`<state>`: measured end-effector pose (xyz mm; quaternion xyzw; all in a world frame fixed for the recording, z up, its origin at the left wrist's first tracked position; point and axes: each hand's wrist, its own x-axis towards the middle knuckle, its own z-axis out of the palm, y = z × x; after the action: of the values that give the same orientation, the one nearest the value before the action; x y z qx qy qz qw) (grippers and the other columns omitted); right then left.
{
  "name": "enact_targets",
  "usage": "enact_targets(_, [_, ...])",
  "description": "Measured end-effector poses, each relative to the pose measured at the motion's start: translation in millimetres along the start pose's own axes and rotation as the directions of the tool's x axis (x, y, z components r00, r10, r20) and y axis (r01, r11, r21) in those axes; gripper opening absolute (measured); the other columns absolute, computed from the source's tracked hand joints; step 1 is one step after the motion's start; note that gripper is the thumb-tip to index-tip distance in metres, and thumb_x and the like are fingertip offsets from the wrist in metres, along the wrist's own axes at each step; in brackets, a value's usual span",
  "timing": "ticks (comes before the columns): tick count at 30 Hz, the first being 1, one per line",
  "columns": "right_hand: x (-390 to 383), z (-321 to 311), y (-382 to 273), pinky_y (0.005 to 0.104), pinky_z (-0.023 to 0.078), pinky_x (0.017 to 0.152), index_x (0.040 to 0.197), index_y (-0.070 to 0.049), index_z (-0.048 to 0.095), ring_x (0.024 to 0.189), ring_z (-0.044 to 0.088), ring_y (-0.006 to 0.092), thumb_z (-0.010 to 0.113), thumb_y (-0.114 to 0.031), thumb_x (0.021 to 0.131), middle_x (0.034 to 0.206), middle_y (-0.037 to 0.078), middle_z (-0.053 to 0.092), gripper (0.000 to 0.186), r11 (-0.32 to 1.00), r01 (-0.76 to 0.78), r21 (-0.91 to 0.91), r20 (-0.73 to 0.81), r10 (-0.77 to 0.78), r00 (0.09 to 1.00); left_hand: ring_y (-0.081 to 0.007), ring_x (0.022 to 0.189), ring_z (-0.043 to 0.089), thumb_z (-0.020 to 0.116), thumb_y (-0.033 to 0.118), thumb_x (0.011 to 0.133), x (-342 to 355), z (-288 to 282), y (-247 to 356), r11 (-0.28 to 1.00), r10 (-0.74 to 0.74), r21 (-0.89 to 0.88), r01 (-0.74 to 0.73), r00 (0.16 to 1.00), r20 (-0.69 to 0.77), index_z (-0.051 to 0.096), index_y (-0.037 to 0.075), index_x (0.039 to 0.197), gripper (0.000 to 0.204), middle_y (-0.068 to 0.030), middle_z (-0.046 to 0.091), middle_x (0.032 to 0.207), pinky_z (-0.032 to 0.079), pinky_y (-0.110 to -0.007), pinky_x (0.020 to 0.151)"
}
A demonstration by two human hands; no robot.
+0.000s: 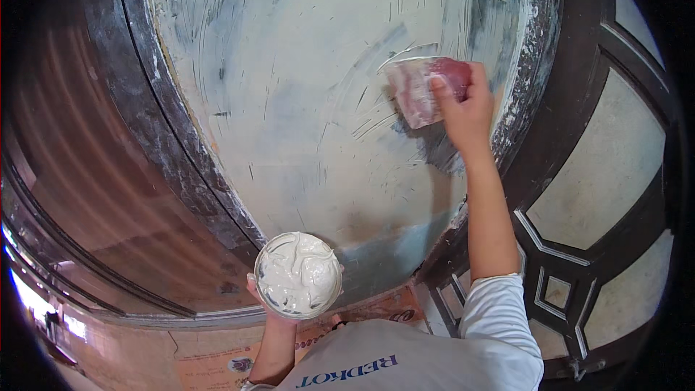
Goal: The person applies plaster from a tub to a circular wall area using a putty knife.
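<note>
My right hand [467, 105] is closed round a red, putty-smeared spreader [416, 94] with a broad flat blade. Its blade edge lies against the wall panel [289, 87], which is coated with whitish filler over patches of grey and blue. Curved streaks and scratches mark the filler around the blade. Lower down, my left hand [269, 304] holds up a round tub [300, 275] of thick white putty from beneath. Swirls and ridges show in the putty's surface. Most of the left hand's fingers are hidden under the tub.
A dark, paint-smeared frame [170, 116] borders the panel on the left, beside a brown glossy surface [94, 145]. On the right stands a dark framework with pale inset panels [601, 152]. Printed orange cardboard sheeting [217, 366] covers part of the floor.
</note>
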<state>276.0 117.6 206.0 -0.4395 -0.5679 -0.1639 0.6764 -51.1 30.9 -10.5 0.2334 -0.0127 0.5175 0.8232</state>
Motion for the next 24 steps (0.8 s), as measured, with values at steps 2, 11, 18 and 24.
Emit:
enact_targets(2, [5,-3,-10,0.0392,0.051,0.073,0.106,-0.005,0.06,0.081,0.068,0.0317,0.072,-0.041,0.085,0.087,0.015,0.07,0.044,0.954,0.03,-0.297,0.154,0.017,0.988,-0.0603,0.128,0.034,0.066,0.078,0.064,0,1,-3,0.999,-0.036,0.005,0.036,0.999,-0.019,0.032,0.017,0.149,0.11,-0.0243,0.032,0.15,0.036,-0.075,0.097])
enact_targets(11, [-21,-3,-5,0.0353,0.052,0.07,0.105,-0.005,0.059,0.078,0.069,0.0257,0.075,-0.035,0.083,0.087,0.012,0.071,0.041,0.997,-0.006,0.079,0.054,0.002,0.999,-0.058,0.13,0.034,0.066,0.078,0.064,-5,7,-7,0.999,-0.002,0.051,0.003,1.0,-0.031,0.033,0.018,0.149,0.109,-0.0237,0.033,0.15,0.035,-0.075,0.099])
enact_targets(18, [7,-18,16,0.038,0.052,0.069,0.101,-0.006,0.061,0.076,0.068,0.0305,0.074,-0.04,0.083,0.083,0.013,0.069,0.04,0.987,-0.059,-0.146,-0.184,0.031,0.982,-0.0605,0.126,0.037,0.066,0.077,0.063,-8,8,-5,0.999,0.019,0.038,-0.018,0.999,-0.04,0.033,0.016,0.149,0.11,-0.0243,0.035,0.147,0.039,-0.078,0.092])
enact_targets(24, [-44,17,-11,0.0418,0.052,0.071,0.101,-0.009,0.061,0.076,0.067,0.0359,0.072,-0.046,0.082,0.085,0.015,0.069,0.043,0.951,0.242,-0.19,0.354,-0.164,0.921,-0.0611,0.127,0.034,0.067,0.077,0.063,-14,-8,-6,0.995,0.084,0.065,-0.075,0.986,-0.141,0.032,0.017,0.149,0.111,-0.0252,0.035,0.146,0.038,-0.079,0.092])
